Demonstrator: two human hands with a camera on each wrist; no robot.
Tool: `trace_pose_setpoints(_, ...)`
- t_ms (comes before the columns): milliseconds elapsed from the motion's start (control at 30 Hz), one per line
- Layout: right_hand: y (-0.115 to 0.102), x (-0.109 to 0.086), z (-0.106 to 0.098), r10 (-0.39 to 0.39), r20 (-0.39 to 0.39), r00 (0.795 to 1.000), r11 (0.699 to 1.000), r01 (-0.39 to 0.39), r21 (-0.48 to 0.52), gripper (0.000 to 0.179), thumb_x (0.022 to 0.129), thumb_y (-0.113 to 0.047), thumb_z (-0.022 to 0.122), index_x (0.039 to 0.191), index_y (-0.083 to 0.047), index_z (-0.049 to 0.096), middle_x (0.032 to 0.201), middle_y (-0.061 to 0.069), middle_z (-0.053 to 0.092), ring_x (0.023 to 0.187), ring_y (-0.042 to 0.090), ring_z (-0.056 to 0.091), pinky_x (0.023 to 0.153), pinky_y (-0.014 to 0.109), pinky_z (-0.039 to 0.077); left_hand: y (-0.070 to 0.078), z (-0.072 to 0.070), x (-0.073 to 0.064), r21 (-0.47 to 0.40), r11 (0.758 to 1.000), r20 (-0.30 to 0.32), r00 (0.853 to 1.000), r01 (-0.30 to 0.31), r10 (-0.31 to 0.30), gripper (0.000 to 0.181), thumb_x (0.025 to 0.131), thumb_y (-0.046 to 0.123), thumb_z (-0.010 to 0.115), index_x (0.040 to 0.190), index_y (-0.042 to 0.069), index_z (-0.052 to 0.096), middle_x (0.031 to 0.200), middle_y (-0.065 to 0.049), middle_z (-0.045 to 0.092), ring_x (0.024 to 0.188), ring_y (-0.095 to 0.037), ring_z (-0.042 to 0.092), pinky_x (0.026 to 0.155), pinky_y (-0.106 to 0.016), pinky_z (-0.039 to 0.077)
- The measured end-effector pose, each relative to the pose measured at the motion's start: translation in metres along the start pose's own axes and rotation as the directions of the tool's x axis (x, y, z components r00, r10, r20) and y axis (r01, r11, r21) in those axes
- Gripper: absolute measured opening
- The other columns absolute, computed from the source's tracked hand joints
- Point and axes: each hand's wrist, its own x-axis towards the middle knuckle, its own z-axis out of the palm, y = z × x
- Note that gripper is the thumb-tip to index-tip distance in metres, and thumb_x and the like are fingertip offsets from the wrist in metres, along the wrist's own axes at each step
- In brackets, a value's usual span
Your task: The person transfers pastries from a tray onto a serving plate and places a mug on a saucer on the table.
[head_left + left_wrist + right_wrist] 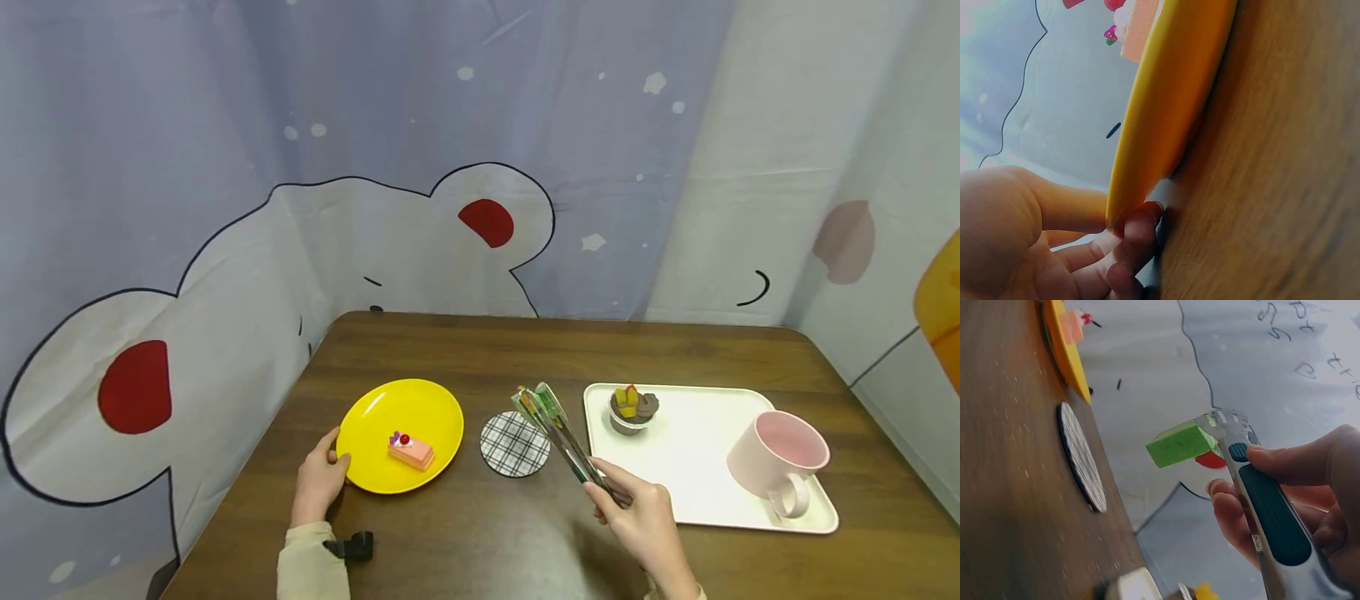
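My left hand [321,479] pinches the near-left rim of a yellow plate [367,462], thumb over the edge and fingers beneath it, as the left wrist view shows. A pink toy cake slice [412,452] with a red cherry lies on the plate. My right hand [637,508] grips metal tongs [573,457] with teal grip pads [1275,515]. Their tips hold a green block-shaped piece [1179,445], raised above the table. In the head view the tongs' tips overlap the right edge of a round checked coaster [510,450].
At the right, a white tray [697,467] carries a chocolate cupcake [630,410] at its far left corner and a pink mug [772,462] at its right end. A brown wooden table [465,542] bears everything; a printed curtain [375,100] hangs behind it.
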Motion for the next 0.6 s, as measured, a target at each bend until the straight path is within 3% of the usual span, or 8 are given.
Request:
trace_pose_setpoints(267, -0.001, 0.012, 0.032, -0.104, 0.031, 0.994, 0.991, 0.101, 0.089, 0.028, 0.075, 0.005, 0.075, 0.103, 0.004, 0.072, 0.062, 0.008, 0.069, 0.047, -0.009, 0.053, 0.045, 0.013, 0.045, 0.002, -0.001, -0.001, -0.006, 1.0, -0.002, 1.0, -0.006, 0.006, 0.056, 0.096, 0.012, 0.048, 0.148, -0.001, 0.032, 0.099, -0.019, 0.055, 0.072, -0.02, 0.055, 0.067, -0.028, 0.04)
trace_pose_setpoints(400, -0.004, 0.017, 0.048, -0.17, 0.05, 0.984, 0.983, 0.165, 0.084, 0.028, 0.075, 0.003, 0.076, 0.102, 0.004, 0.072, 0.054, 0.003, 0.064, 0.045, -0.009, 0.051, 0.044, 0.012, 0.042, 0.002, -0.002, -0.001, 0.005, 1.0, -0.004, 1.0, -0.009, 0.009, 0.056, 0.095, 0.012, 0.049, 0.148, -0.002, 0.033, 0.101, -0.021, 0.056, 0.077, -0.023, 0.056, 0.07, -0.031, 0.042)
trace_pose_setpoints(600, -0.007, 0.023, 0.068, -0.187, 0.125, 0.974, 0.982, 0.181, 0.059, 0.029, 0.075, -0.002, 0.077, 0.104, 0.0, 0.073, 0.049, -0.003, 0.061, 0.044, -0.01, 0.049, 0.046, 0.011, 0.04, 0.002, -0.001, -0.001, 0.007, 1.0, -0.01, 1.0, -0.006, 0.007, 0.056, 0.095, 0.013, 0.049, 0.147, -0.002, 0.033, 0.099, -0.019, 0.052, 0.08, -0.025, 0.053, 0.069, -0.03, 0.04)
